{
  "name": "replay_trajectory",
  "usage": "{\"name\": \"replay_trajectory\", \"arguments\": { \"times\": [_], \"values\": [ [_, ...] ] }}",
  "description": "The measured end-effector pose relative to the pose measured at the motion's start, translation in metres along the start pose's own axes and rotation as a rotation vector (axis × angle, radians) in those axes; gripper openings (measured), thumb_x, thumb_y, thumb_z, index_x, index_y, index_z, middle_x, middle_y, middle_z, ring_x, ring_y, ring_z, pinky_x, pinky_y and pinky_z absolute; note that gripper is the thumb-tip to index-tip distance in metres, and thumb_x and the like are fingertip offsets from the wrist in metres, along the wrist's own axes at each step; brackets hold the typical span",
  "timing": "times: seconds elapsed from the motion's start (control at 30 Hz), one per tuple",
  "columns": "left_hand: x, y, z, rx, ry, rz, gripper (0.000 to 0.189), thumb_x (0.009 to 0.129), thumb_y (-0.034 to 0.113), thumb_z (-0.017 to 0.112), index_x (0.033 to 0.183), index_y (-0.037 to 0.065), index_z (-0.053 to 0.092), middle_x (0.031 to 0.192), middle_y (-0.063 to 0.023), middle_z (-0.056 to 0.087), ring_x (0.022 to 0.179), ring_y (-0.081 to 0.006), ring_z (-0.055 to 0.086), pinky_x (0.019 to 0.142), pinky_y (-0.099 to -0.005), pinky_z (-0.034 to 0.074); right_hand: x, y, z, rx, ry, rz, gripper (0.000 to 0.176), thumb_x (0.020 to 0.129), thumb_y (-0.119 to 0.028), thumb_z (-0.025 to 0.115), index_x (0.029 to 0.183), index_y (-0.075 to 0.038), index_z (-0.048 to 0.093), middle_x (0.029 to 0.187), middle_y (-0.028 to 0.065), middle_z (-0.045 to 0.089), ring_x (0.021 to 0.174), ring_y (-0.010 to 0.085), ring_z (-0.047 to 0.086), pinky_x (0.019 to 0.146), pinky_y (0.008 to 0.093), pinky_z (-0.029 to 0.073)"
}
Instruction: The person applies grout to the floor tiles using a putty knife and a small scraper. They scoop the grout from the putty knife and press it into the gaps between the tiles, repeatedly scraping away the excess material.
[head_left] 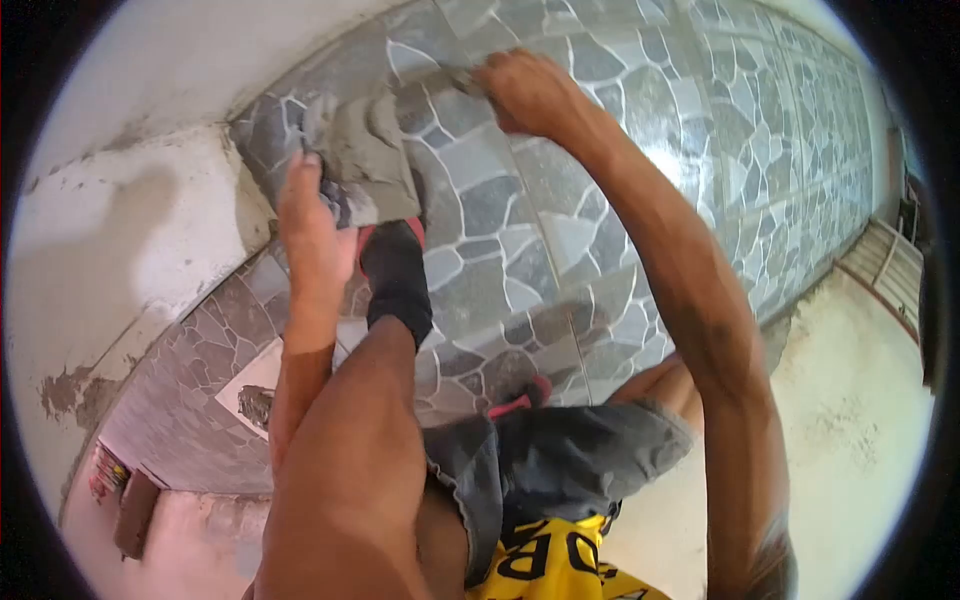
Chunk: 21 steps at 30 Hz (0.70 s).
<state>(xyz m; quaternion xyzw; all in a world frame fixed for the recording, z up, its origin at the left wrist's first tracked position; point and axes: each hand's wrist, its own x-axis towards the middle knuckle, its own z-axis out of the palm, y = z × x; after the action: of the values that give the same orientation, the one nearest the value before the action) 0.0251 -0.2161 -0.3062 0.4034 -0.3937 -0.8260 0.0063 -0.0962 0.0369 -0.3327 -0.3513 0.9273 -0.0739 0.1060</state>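
Note:
My left hand (pixel 312 215) holds a flat piece (pixel 375 190) by its left edge, above my foot in a dark sock (pixel 395 270). Grey wet mortar (pixel 362 135) is spread thickly over the piece's upper face. To the right, my right hand (pixel 525 92) is closed around the handle of a trowel (pixel 435 85), whose blade reaches left to the mortar's upper edge. The fingertips of my left hand are partly hidden by the piece and the mortar.
Stone-patterned tiles (pixel 490 200) cover the floor. A whitish wall (pixel 130 220) with a protruding corner stands at the left. Lower left, a white square (pixel 238 398) bears a lump of mortar (pixel 257 405). A slatted object (pixel 885 270) is at the far right.

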Motion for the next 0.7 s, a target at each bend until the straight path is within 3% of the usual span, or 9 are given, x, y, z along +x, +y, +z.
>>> {"name": "replay_trajectory", "arguments": {
  "times": [0.07, 0.17, 0.23, 0.3, 0.37, 0.4, 0.5, 0.63, 0.7],
  "values": [
    [-0.01, 0.0, 0.005, 0.131, -0.031, 0.077, 0.065, 0.07, -0.007, 0.071, 0.13, -0.003, 0.047, 0.136, -0.0223, 0.051, 0.121, -0.0289, 0.054, 0.101, -0.0363, 0.044, 0.017, -0.003, 0.02, -0.067, 0.025, -0.051, 0.029, 0.072, -0.004, 0.062, 0.101, -0.008, 0.065, 0.099, 0.0125, 0.064, 0.096, 0.0322, 0.061, 0.083, 0.0401, 0.053],
    [-0.002, 0.002, -0.01, 0.646, -0.049, 0.423, 0.068, 0.066, -0.005, 0.072, 0.129, -0.004, 0.049, 0.136, -0.023, 0.051, 0.125, -0.0313, 0.052, 0.105, -0.0369, 0.041, -0.011, -0.018, 0.036, -0.066, -0.01, -0.033, 0.034, 0.075, -0.005, 0.06, 0.109, -0.007, 0.064, 0.108, 0.0102, 0.062, 0.104, 0.0294, 0.058, 0.082, 0.0398, 0.053],
    [0.007, 0.003, -0.031, 1.538, -0.159, 1.004, 0.071, 0.063, -0.005, 0.073, 0.129, -0.004, 0.049, 0.136, -0.0235, 0.051, 0.126, -0.033, 0.051, 0.107, -0.0368, 0.039, -0.053, -0.031, 0.05, -0.07, -0.021, -0.053, 0.028, 0.081, -0.01, 0.058, 0.109, -0.009, 0.065, 0.11, 0.0087, 0.061, 0.108, 0.0273, 0.057, 0.079, 0.0402, 0.053],
    [0.008, 0.007, -0.021, 1.437, -0.162, 0.833, 0.075, 0.059, -0.006, 0.073, 0.13, -0.006, 0.048, 0.136, -0.0233, 0.051, 0.128, -0.0348, 0.049, 0.109, -0.0362, 0.037, -0.108, -0.045, 0.056, -0.077, -0.062, -0.038, 0.026, 0.086, -0.015, 0.056, 0.109, -0.008, 0.064, 0.114, 0.0075, 0.058, 0.11, 0.0236, 0.053, 0.077, 0.0381, 0.052],
    [0.011, 0.009, -0.016, 1.62, -0.159, 0.969, 0.076, 0.059, -0.007, 0.073, 0.131, -0.006, 0.048, 0.137, -0.0227, 0.051, 0.129, -0.0338, 0.048, 0.109, -0.0357, 0.037, -0.165, -0.062, 0.061, -0.032, -0.068, -0.02, 0.032, 0.084, -0.015, 0.056, 0.115, -0.008, 0.061, 0.113, 0.0066, 0.056, 0.107, 0.023, 0.052, 0.074, 0.0369, 0.052],
    [0.016, 0.007, -0.014, 1.642, -0.161, 0.968, 0.067, 0.071, 0.002, 0.072, 0.133, -0.003, 0.048, 0.137, -0.0184, 0.052, 0.127, -0.0316, 0.05, 0.107, -0.0386, 0.038, -0.19, -0.07, 0.064, 0.024, -0.179, 0.023, 0.035, 0.084, -0.015, 0.056, 0.118, -0.007, 0.059, 0.113, 0.0062, 0.056, 0.109, 0.0234, 0.052, 0.073, 0.0363, 0.052],
    [-0.01, 0.005, 0.056, 0.258, -0.024, 0.106, 0.054, 0.087, 0.016, 0.064, 0.135, 0.0, 0.048, 0.135, -0.013, 0.052, 0.122, -0.0279, 0.052, 0.103, -0.0425, 0.042, -0.257, -0.1, 0.056, 0.042, -0.256, 0.115, 0.036, 0.081, -0.014, 0.059, 0.117, -0.006, 0.059, 0.111, 0.0075, 0.057, 0.109, 0.0254, 0.053, 0.074, 0.0372, 0.053],
    [-0.005, -0.015, 0.067, 0.492, -0.168, 0.171, 0.049, 0.095, 0.024, 0.054, 0.137, 0.002, 0.046, 0.131, -0.0093, 0.053, 0.118, -0.0245, 0.053, 0.098, -0.0442, 0.045, -0.327, -0.105, 0.066, 0.466, -0.361, 0.374, 0.042, 0.077, -0.011, 0.063, 0.118, -0.004, 0.057, 0.104, 0.0142, 0.06, 0.099, 0.033, 0.059, 0.078, 0.0419, 0.054],
    [0.016, -0.026, 0.046, 0.733, -0.364, 0.318, 0.049, 0.094, 0.023, 0.055, 0.138, 0.002, 0.046, 0.129, -0.0096, 0.054, 0.117, -0.0237, 0.054, 0.096, -0.0433, 0.047, -0.33, -0.104, 0.07, 0.426, -0.141, 0.603, 0.041, 0.076, -0.011, 0.063, 0.116, -0.003, 0.056, 0.102, 0.0167, 0.061, 0.096, 0.0356, 0.06, 0.078, 0.0437, 0.053]
  ]
}}
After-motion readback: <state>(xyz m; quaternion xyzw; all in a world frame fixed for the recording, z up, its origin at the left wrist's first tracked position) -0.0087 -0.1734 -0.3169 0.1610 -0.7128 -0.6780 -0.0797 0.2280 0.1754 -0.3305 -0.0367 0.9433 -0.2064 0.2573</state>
